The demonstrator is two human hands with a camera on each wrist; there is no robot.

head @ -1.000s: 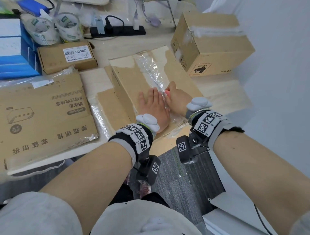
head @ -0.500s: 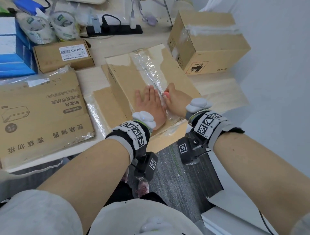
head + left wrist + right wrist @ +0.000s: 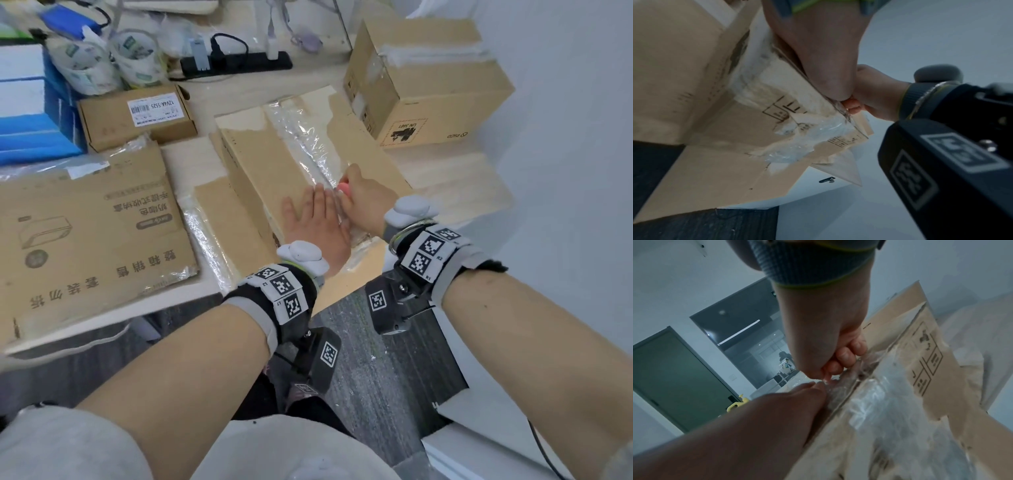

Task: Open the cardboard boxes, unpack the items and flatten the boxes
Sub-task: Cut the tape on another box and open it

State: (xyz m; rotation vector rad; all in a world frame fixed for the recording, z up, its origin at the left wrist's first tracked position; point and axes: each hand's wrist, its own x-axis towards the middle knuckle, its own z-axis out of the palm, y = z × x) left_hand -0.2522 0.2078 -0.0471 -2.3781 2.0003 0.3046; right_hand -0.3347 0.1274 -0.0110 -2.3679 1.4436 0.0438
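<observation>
A brown cardboard box lies at the table's front edge, with a crinkled clear tape seam running down its top. My left hand presses flat on the top, fingers straight, just left of the seam. My right hand is curled round a small red tool held against the tape, touching the left hand's fingers. In the right wrist view the right hand is a fist on the tape. From below, the left wrist view shows the left hand's heel on the box's torn front end.
A sealed carton stands at the back right. A small labelled box and a flattened printed carton lie to the left. Tape rolls, a power strip and blue boxes line the back. Dark floor lies below.
The head view has shifted slightly. Both hands stay at the same place on the taped seam, the left flat and the right gripping the red tool.
</observation>
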